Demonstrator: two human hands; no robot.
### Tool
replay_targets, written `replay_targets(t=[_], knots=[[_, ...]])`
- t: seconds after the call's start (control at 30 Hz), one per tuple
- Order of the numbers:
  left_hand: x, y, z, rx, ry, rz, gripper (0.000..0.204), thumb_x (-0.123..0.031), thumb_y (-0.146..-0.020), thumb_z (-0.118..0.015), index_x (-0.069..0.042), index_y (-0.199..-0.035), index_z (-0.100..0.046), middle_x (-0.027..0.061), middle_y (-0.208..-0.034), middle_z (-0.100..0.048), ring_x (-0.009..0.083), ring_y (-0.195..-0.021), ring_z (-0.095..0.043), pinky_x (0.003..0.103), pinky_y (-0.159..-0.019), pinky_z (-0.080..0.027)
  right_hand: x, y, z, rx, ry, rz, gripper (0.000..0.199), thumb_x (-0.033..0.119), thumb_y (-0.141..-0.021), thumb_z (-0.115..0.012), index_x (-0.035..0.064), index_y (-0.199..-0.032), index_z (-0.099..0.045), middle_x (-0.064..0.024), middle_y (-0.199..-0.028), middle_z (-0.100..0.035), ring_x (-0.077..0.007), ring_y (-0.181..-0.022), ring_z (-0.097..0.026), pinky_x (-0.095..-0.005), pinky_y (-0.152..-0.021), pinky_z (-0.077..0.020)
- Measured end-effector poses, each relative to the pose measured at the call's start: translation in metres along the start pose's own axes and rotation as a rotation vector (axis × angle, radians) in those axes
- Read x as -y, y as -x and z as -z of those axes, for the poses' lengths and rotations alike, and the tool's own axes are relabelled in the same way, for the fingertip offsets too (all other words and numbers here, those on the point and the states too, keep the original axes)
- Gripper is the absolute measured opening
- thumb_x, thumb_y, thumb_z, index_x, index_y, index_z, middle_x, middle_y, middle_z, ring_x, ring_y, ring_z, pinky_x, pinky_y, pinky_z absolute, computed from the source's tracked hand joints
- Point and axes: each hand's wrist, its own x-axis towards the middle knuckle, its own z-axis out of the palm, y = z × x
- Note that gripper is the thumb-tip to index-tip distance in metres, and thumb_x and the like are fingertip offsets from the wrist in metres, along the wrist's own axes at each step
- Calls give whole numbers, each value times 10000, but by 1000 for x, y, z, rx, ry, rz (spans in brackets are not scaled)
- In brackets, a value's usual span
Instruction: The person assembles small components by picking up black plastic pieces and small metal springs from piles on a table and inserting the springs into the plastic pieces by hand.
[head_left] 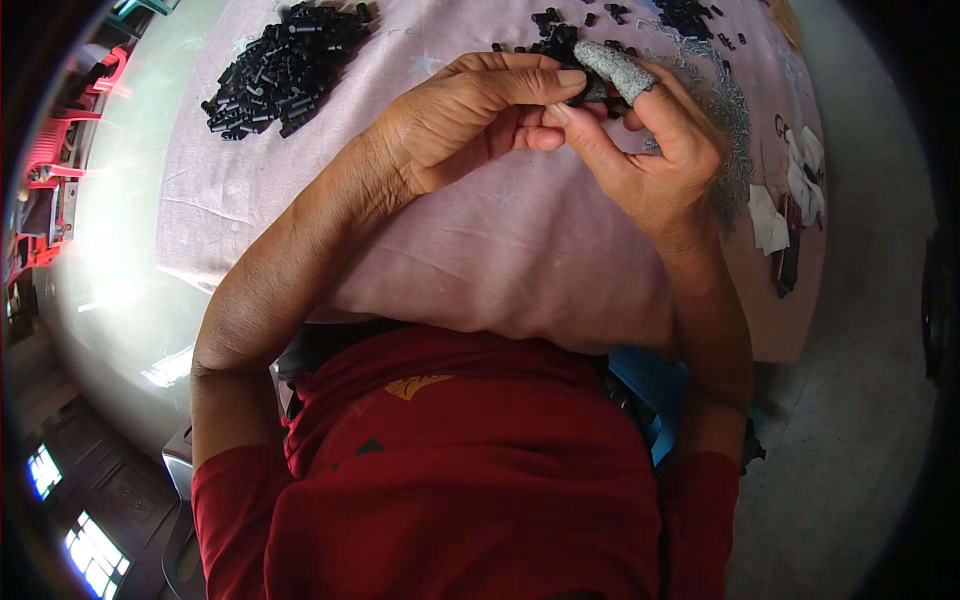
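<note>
Both hands meet fingertip to fingertip: the left hand (470, 115) and right hand (655, 150) pinch one small black part (590, 93). A pile of black tubes (285, 65) lies left of them on the pink-clothed worktop (480, 260).

Pink cloth (250, 190) over the table: matt woven fabric, softly creased, faint pale star print. Heap of small black pieces (285, 65) at upper left: hard plastic by the look, smooth, with a slight sheen on the rounded sides. Scattered black pieces (690, 15) at the top right look the same. Thin silvery bits (735, 130) strewn along the right side: metallic, glinting, fine and wiry. Finger cover (615, 68) on the right hand (650, 150): grey speckled knit, rough and matt. Small dark piece (592, 92) pinched between both hands: black, finish too hidden to tell. White scraps (768, 220) at the cloth's right edge: matt, paper or cloth. Red shirt (470, 480): matt fabric.
</note>
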Motion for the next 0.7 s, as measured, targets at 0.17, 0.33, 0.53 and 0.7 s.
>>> replay_targets(t=[0.17,0.33,0.53,0.7], knots=[[-1,1,-2,23,17,-6,248,-227,-996,-631,-39,-1151,-677,85,-1069,-730,120,-981,-680,242,-852,-541,-7,-1,-5,-11,22,66,358,140,-691,-866,36,-1008,-735,-88,-956,-709,-226,-820,-707,-321,-706,-580],[-1,-1,2,87,53,-9,244,-218,-990,-640,-33,-1144,-677,60,-1011,-720,115,-941,-679,263,-859,-555,-10,2,-3,22,27,51,355,138,-688,-861,37,-1004,-734,-97,-965,-711,-241,-833,-707,-323,-722,-585],[-1,3,-1,9,-3,-7,224,-166,-970,-660,-19,-1139,-680,55,-1002,-712,111,-883,-676,253,-835,-573,-9,1,-1,11,35,44,375,120,-675,-854,34,-1020,-735,-107,-979,-711,-250,-841,-709,-330,-729,-589],[-1,2,0,42,15,-26,231,-155,-957,-675,-15,-1141,-679,56,-997,-711,108,-886,-675,252,-839,-572,-9,0,3,42,60,51,394,125,-677,-854,33,-1041,-734,-108,-1004,-708,-254,-858,-709,-332,-740,-590]])
